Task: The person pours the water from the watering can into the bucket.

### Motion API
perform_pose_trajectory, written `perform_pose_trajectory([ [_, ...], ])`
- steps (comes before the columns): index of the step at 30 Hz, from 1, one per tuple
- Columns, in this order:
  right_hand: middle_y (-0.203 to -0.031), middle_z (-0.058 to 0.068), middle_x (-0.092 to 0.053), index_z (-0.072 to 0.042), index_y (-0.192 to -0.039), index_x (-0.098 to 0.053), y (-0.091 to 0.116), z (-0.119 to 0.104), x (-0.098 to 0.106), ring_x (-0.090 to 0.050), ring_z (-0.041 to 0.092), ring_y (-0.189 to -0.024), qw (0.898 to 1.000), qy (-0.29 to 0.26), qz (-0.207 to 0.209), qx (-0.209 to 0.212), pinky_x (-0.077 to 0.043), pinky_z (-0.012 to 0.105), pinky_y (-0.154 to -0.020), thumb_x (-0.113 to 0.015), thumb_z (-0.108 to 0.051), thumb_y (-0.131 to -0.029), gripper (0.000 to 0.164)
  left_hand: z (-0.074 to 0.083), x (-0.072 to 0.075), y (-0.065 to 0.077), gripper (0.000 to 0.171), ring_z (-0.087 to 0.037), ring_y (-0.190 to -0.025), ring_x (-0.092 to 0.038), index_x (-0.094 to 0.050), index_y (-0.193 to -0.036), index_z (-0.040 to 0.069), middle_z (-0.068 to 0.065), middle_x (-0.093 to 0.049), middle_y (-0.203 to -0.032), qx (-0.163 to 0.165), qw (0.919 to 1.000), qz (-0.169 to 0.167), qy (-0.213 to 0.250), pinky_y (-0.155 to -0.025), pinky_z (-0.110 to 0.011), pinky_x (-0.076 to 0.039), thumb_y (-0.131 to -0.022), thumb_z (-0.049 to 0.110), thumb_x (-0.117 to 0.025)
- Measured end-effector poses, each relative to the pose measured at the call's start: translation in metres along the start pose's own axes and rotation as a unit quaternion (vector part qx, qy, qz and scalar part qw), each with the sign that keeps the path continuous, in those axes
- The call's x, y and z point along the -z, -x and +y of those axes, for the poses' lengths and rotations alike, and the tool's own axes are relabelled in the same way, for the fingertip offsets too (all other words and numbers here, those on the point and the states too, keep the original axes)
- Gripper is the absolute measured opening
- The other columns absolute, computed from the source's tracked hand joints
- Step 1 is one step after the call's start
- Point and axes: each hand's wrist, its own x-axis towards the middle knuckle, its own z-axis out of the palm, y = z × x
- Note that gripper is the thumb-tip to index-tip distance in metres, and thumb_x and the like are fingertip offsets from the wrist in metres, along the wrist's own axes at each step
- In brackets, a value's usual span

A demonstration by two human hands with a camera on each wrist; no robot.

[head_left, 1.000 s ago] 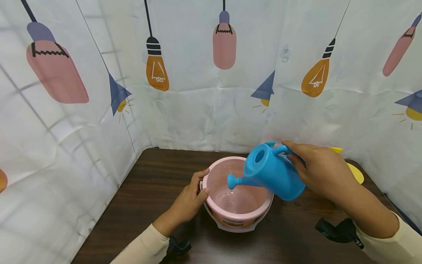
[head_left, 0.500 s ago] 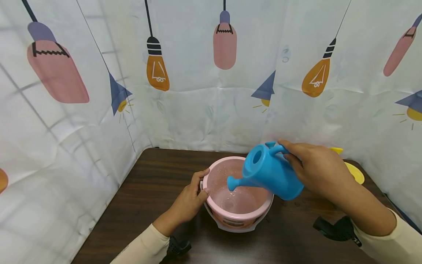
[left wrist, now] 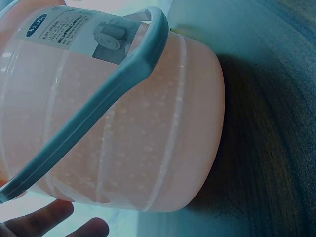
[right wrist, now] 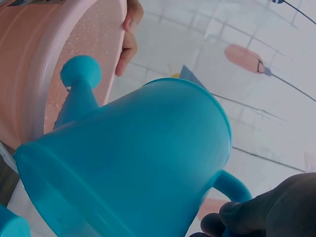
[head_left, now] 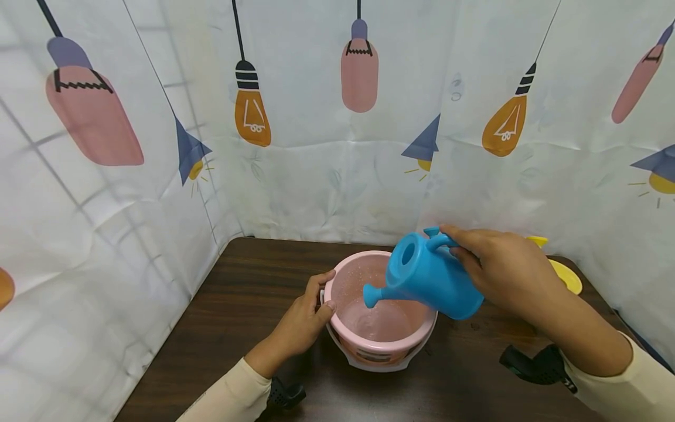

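A pink bucket [head_left: 369, 337] stands upright on the table, with droplets on its inner wall. My left hand [head_left: 303, 316] grips its left rim, thumb toward the front and fingers farther back. In the left wrist view, the bucket's carry handle [left wrist: 94, 106] hangs down across its labelled side. My right hand [head_left: 506, 272] holds a blue watering can [head_left: 437, 278] by its handle, tilted to the left. The can's round spout head [head_left: 372, 295] is over the bucket's opening, and a water drop clings to it in the right wrist view.
The dark wooden table [head_left: 253, 281] backs onto a white curtain [head_left: 311, 176] printed with lamps. Behind my right hand a yellow object [head_left: 566, 276] is partly hidden. A blue piece [right wrist: 12, 224] shows at the right wrist view's lower left corner.
My right hand has shifted slightly to the left with the watering can, still tilted over the bucket. The left hand and the bucket have stayed in place.
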Motion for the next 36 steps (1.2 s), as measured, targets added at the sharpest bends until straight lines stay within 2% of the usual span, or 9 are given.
perform_pose_trajectory([
  [17, -0.12, 0.012, -0.073, -0.014, -0.142, -0.064, -0.006, -0.008, 0.002, -0.068, 0.039, -0.109, 1.0, 0.015, 0.009, 0.017, -0.055, 0.059, -0.079, -0.075, -0.014, -0.093, 0.05, -0.001, 0.0, 0.0, 0.056, -0.021, -0.107, -0.067, -0.032, -0.154, 0.017, -0.017, -0.063, -0.131, -0.011, 0.9999, 0.002, 0.003, -0.09, -0.044, -0.053, -0.101, 0.023, -0.051],
  [36, -0.119, 0.008, -0.074, -0.017, -0.137, -0.068, -0.013, -0.018, 0.004, -0.07, 0.034, -0.108, 0.999, 0.031, 0.002, 0.03, -0.057, 0.053, -0.07, -0.076, -0.018, -0.093, 0.045, 0.0, 0.0, 0.001, 0.057, -0.018, -0.103, -0.068, -0.032, -0.154, 0.017, -0.015, -0.065, -0.126, -0.001, 1.0, 0.002, 0.0, -0.089, -0.043, -0.053, -0.101, 0.025, -0.051],
])
